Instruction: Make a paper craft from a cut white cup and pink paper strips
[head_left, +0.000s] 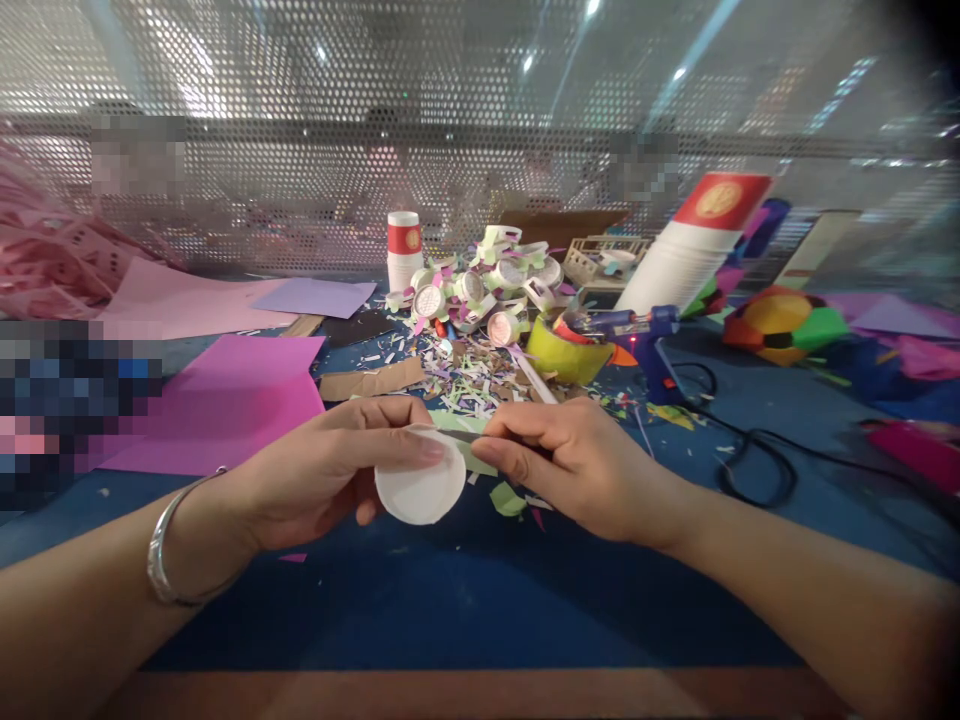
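My left hand (352, 460), with a silver bangle at the wrist, pinches a white paper disc (420, 490), thumb on its face and fingers behind. The disc looks round and tilts toward me above the blue table. My right hand (555, 450) is closed, thumb against forefinger, on a thin dark grey piece (459, 435) that reaches to the disc's upper edge. Its kind is mostly hidden by the fingers. Behind the hands lies light green paper (480, 460), with a small green scrap (508, 499) nearer to me.
Paper clippings (480, 375) and a heap of small white cup pieces (510, 280) lie ahead. A blue glue gun (652, 345) with a black cord (757, 440) rests beside a yellow-green container (562, 355). Stacked paper cups (679, 255) lean right; magenta sheets (240, 400) lie left.
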